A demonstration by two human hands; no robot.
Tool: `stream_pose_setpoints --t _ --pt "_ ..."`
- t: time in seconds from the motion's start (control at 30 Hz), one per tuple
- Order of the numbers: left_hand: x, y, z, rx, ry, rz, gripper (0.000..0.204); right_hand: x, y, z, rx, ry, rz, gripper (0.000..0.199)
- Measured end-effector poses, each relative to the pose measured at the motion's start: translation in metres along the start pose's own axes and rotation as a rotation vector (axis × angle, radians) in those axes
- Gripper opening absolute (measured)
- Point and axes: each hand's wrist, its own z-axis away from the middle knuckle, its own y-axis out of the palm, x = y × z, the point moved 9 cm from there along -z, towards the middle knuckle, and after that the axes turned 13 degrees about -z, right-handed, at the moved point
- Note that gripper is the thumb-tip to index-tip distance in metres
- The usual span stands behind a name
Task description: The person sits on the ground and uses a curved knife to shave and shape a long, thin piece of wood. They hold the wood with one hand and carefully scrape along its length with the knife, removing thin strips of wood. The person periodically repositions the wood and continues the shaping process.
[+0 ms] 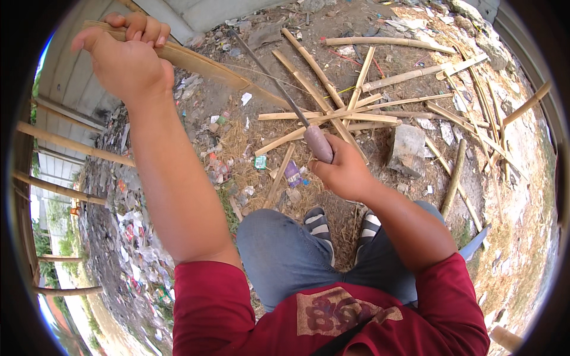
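Observation:
My left hand (133, 68) is raised at the upper left, its fingers wrapped round the top end of a long split bamboo strip (205, 66). The strip slants down to the right, and a thin sliver stands off along its edge. In my right hand (347, 169), near the middle, is a long-bladed knife (319, 144), gripped by its dull pink handle. Its dark narrow blade points up and to the left, crossing the strip's lower end in this view. Whether blade and strip touch, I cannot tell.
Several split bamboo pieces (356, 83) lie crossed on the littered ground ahead. A grey concrete block (408, 149) stands right of my right hand. Thicker bamboo poles (77, 144) jut in at the left, beside a panelled wall (77, 71). My sandalled feet (320, 228) are below.

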Motion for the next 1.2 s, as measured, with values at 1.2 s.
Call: stream_pose_setpoints --t 1.2 --pt "-0.020 -0.073 0.051 -0.089 0.089 0.061 0.029 -0.006 -0.024 0.022 -0.041 0.032 -0.069 0.025"
